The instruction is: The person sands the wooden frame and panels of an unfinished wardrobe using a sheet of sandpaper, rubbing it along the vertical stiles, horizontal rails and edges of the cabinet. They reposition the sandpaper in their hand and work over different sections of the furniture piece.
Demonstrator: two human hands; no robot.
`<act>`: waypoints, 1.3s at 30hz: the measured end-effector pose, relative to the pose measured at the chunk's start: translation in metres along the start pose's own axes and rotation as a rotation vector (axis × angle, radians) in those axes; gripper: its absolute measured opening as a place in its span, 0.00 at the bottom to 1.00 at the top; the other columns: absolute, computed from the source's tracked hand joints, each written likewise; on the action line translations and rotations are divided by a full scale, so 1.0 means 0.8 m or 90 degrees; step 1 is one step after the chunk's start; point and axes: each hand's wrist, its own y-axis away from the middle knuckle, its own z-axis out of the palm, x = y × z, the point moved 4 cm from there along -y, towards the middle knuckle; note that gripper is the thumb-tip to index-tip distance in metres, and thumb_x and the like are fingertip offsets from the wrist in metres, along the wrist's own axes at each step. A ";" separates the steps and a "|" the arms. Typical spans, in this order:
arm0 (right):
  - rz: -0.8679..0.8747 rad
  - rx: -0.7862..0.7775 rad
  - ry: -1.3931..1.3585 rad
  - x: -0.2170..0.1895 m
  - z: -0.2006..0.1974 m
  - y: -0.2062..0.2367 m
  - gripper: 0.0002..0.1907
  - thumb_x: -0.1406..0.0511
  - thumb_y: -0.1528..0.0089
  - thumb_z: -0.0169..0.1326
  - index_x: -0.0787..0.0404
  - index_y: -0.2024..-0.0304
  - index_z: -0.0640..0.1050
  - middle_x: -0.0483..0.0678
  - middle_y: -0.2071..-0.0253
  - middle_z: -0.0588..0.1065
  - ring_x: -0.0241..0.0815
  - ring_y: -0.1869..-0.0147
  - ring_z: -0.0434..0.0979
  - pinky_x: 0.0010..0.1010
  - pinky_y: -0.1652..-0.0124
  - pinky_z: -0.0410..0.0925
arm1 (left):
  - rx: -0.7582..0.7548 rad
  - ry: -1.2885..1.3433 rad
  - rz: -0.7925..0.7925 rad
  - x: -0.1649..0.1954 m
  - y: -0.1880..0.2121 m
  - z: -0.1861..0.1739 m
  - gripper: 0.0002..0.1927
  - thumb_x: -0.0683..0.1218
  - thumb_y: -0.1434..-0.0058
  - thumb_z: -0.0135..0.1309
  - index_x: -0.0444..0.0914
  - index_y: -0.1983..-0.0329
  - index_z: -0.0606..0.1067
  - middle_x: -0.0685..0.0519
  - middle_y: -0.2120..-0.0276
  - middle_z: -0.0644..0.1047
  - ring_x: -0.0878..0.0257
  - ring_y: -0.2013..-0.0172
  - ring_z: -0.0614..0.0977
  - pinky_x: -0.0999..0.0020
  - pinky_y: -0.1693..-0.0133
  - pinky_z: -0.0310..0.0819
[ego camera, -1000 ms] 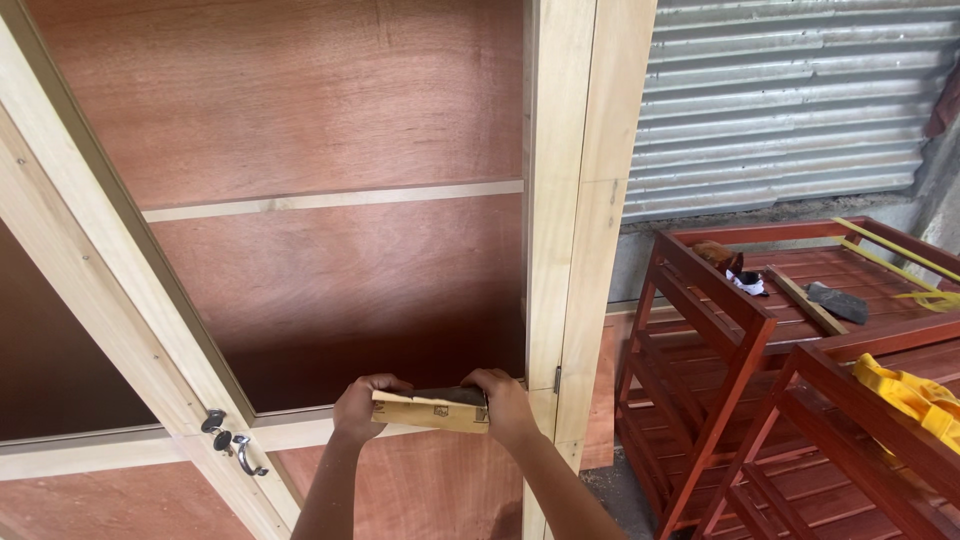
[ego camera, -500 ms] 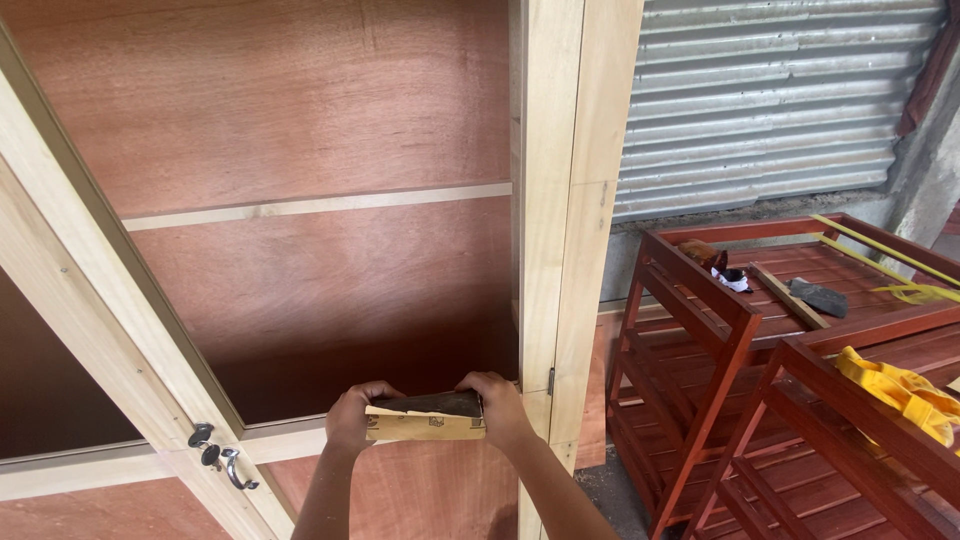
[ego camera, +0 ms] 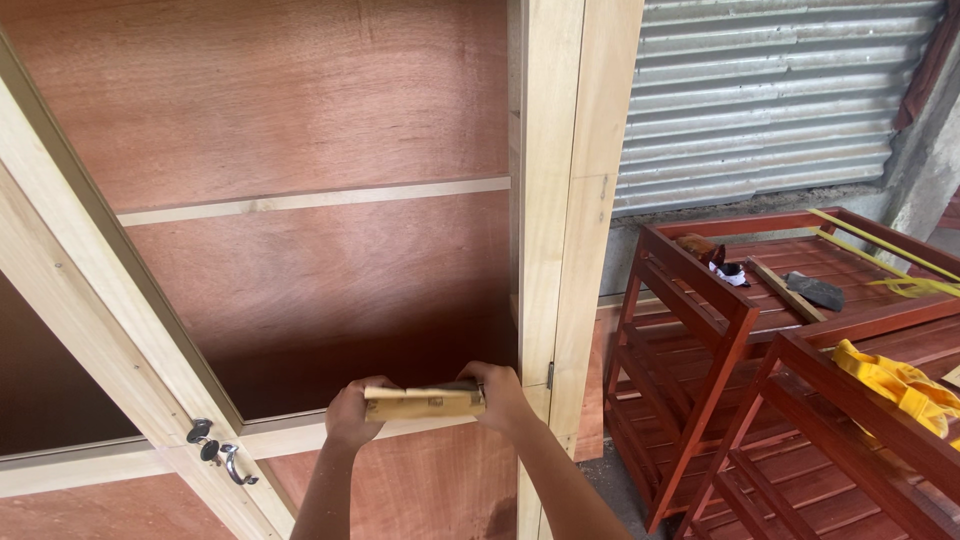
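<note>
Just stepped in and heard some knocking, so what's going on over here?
A person holds a short wooden block by its ends, left hand on one end and right hand on the other, in front of an open wooden cabinet with reddish panels. The cabinet door, with a metal handle, hangs open at left. Red wooden racks stand to the right.

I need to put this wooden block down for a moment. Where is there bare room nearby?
The red slatted rack has bare slats between the dark tool and its front rail. The near rack is crowded by the yellow cloth. Both the left hand and the right hand grip the wooden block.
</note>
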 end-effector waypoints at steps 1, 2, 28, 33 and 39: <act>0.015 0.003 0.017 -0.001 -0.001 -0.003 0.12 0.71 0.47 0.63 0.60 0.60 0.81 0.53 0.63 0.82 0.49 0.60 0.84 0.34 0.60 0.76 | -0.010 0.006 -0.025 -0.001 0.000 0.001 0.07 0.51 0.43 0.61 0.55 0.62 0.84 0.66 0.64 0.85 0.68 0.60 0.84 0.68 0.57 0.78; 0.031 0.006 0.034 -0.003 -0.002 -0.005 0.12 0.71 0.45 0.61 0.59 0.58 0.82 0.54 0.63 0.82 0.50 0.60 0.84 0.35 0.60 0.76 | -0.021 0.013 -0.050 -0.002 0.001 0.002 0.09 0.57 0.44 0.63 0.54 0.62 0.84 0.64 0.65 0.85 0.68 0.60 0.84 0.68 0.57 0.77; 0.130 0.004 0.087 -0.023 -0.007 0.007 0.13 0.73 0.42 0.57 0.62 0.54 0.82 0.56 0.59 0.81 0.52 0.55 0.82 0.37 0.56 0.75 | 0.004 0.435 0.119 0.027 0.015 -0.011 0.13 0.48 0.47 0.68 0.39 0.61 0.85 0.56 0.65 0.87 0.65 0.62 0.87 0.67 0.55 0.81; 0.100 0.122 -0.133 0.003 -0.033 0.051 0.11 0.69 0.39 0.62 0.63 0.54 0.82 0.51 0.62 0.83 0.39 0.58 0.84 0.31 0.57 0.74 | 0.026 0.561 0.212 0.057 0.019 0.009 0.08 0.37 0.46 0.68 0.33 0.62 0.83 0.51 0.66 0.87 0.67 0.65 0.84 0.69 0.59 0.80; 0.070 0.302 -0.269 0.083 -0.096 0.140 0.14 0.73 0.44 0.58 0.64 0.55 0.82 0.44 0.61 0.84 0.34 0.56 0.83 0.26 0.56 0.74 | -0.059 0.725 0.373 0.136 0.043 0.085 0.11 0.37 0.44 0.65 0.31 0.58 0.81 0.50 0.65 0.86 0.67 0.65 0.85 0.69 0.60 0.81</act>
